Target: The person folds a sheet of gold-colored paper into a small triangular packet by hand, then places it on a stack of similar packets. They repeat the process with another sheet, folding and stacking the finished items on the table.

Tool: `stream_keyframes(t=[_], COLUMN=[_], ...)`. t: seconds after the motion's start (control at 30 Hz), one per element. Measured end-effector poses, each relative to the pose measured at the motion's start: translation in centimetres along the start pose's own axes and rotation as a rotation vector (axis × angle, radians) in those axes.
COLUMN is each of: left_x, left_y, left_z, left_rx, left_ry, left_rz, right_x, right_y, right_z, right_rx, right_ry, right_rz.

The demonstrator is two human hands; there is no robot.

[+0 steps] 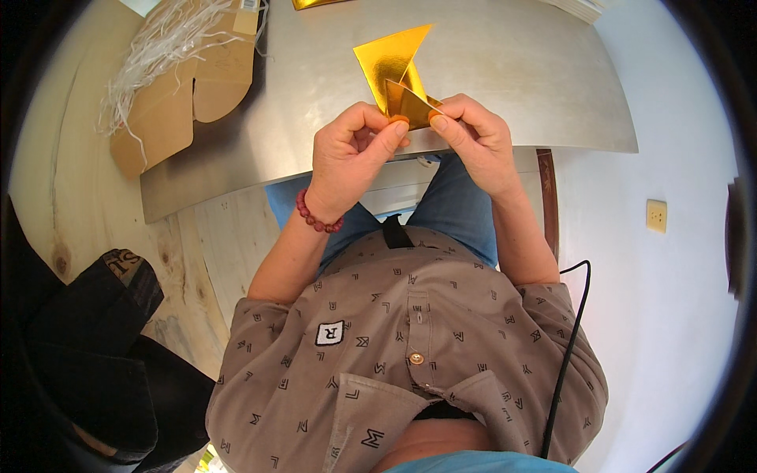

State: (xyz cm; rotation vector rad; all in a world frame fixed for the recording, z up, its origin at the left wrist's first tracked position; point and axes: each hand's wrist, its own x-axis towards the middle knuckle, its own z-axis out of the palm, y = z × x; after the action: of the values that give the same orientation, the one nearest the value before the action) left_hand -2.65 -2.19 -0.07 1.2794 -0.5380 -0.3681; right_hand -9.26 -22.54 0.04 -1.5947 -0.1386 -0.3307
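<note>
Between both hands is a partly folded sheet of shiny gold foil paper (390,62). Its upper part spreads to two points over the metal tabletop, while a darker folded flap rises at its lower end. My left hand (355,142) pinches the lower left corner between thumb and fingers. At the lower right corner, my right hand (476,139) grips the paper the same way. Both hands are close to the table's near edge. A beaded bracelet (319,222) circles my left wrist. Fingers hide part of the lower fold.
A brown cardboard piece (159,133) with clear plastic strips (171,44) overhangs the left end of the metal table (532,94). More gold paper (316,3) shows at the top edge, with a white stack (576,9) at upper right. A black cable (571,349) hangs by my right arm.
</note>
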Motion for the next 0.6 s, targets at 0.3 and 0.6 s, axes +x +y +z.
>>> stream_keyframes(t=[0.3, 0.6], left_x=[0.6, 1.3], left_y=[1.0, 1.5], left_z=[-0.2, -0.5], left_rx=[0.191, -0.074], left_ry=[0.140, 0.089], left_rz=[0.015, -0.107], right_x=[-0.1, 0.2], right_y=[-0.1, -0.6], right_z=[0.2, 1.3], right_rx=[-0.049, 0.066], right_ry=[-0.015, 0.081], right_rz=[0.005, 0.038])
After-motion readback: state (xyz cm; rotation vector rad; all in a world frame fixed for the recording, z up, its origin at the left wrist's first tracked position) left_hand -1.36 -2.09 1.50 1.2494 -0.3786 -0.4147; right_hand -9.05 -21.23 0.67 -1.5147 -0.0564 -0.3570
